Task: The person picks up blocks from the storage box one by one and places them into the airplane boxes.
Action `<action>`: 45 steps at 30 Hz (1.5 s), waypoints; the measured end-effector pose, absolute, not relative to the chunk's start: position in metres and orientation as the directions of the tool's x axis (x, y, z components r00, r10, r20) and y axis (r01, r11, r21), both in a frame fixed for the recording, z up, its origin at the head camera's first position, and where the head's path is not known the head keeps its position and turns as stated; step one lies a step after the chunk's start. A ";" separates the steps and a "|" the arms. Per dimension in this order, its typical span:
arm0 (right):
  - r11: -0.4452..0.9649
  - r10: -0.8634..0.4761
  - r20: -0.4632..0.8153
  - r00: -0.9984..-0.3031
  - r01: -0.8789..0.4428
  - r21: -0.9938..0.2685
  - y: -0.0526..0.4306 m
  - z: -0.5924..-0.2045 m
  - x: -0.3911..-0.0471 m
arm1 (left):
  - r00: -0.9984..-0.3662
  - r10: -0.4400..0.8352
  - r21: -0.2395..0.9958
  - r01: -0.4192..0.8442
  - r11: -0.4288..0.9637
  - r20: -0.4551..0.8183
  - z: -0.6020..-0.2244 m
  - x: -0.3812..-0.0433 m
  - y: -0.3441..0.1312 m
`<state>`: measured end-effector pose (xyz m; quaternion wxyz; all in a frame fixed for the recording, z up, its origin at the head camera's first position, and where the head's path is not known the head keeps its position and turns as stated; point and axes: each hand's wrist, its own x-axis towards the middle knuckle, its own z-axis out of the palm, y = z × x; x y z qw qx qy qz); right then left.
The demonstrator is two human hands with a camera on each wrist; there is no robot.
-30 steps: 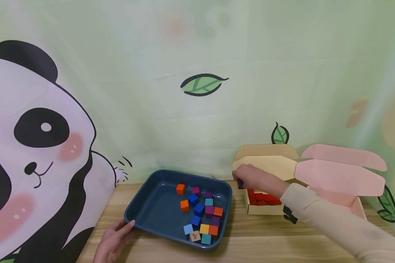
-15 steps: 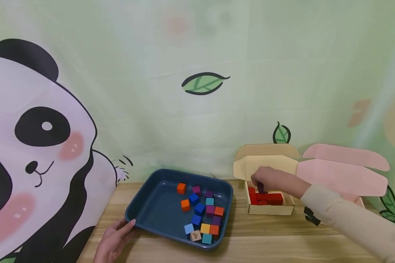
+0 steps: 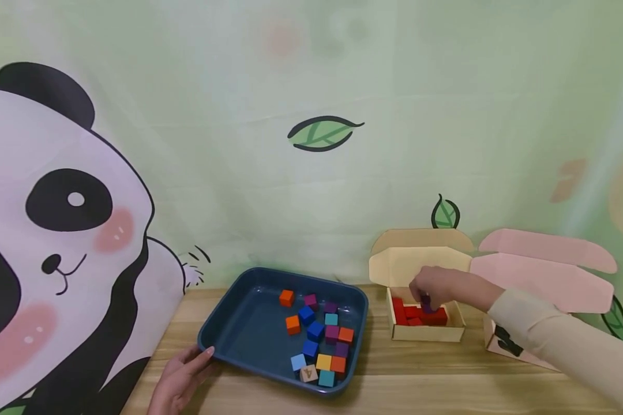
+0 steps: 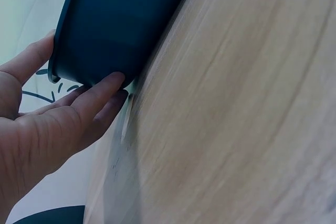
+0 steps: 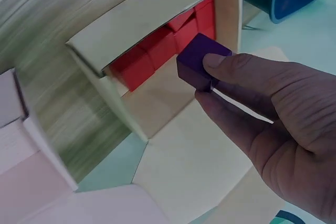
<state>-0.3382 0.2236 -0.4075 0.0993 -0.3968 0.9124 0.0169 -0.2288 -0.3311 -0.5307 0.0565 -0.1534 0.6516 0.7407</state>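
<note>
My right hand (image 3: 436,285) pinches a purple cube (image 5: 198,61) between thumb and fingers, over the small cream cardboard box (image 3: 428,332) with its lid up. Red blocks (image 5: 142,66) line one side of that box, and bare cardboard shows beside them in the right wrist view. At the near left corner of the dark blue tray (image 3: 239,334), my left hand (image 3: 181,374) has its thumb on the rim. Its fingers press the tray's side and lower edge in the left wrist view. Several coloured cubes, among them a blue cube (image 3: 315,331), lie mostly in the tray's right half.
An open pink cardboard box (image 3: 542,282) stands right of the cream one, partly hidden by my right sleeve. Both boxes and the tray rest on a wooden table (image 3: 394,380). Behind hangs a green cloth (image 3: 228,173) printed with a panda and leaves.
My right hand has carried the purple cube rightward from the cream box's left edge to over the red blocks inside. The left hand and the tray have stayed put.
</note>
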 end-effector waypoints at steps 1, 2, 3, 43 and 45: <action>0.679 -0.724 -0.205 -0.658 -0.733 -0.047 0.225 -0.408 -0.338 | -0.946 -0.116 0.948 -0.285 -0.144 -0.302 -0.531 -0.229 -0.331; 0.680 -0.722 -0.219 -0.656 -0.731 -0.051 0.226 -0.408 -0.338 | -0.946 -0.118 0.947 -0.286 -0.145 -0.303 -0.530 -0.229 -0.331; 0.686 -0.715 -0.236 -0.658 -0.725 -0.060 0.227 -0.409 -0.338 | -0.945 -0.117 0.947 -0.287 -0.145 -0.304 -0.530 -0.228 -0.331; 0.733 -0.666 -0.365 -0.650 -0.662 -0.159 0.228 -0.432 -0.338 | -0.949 -0.102 0.949 -0.284 -0.137 -0.299 -0.531 -0.227 -0.332; 0.742 -0.658 -0.371 -0.655 -0.647 -0.174 0.228 -0.435 -0.338 | -0.950 -0.102 0.950 -0.280 -0.140 -0.295 -0.530 -0.227 -0.331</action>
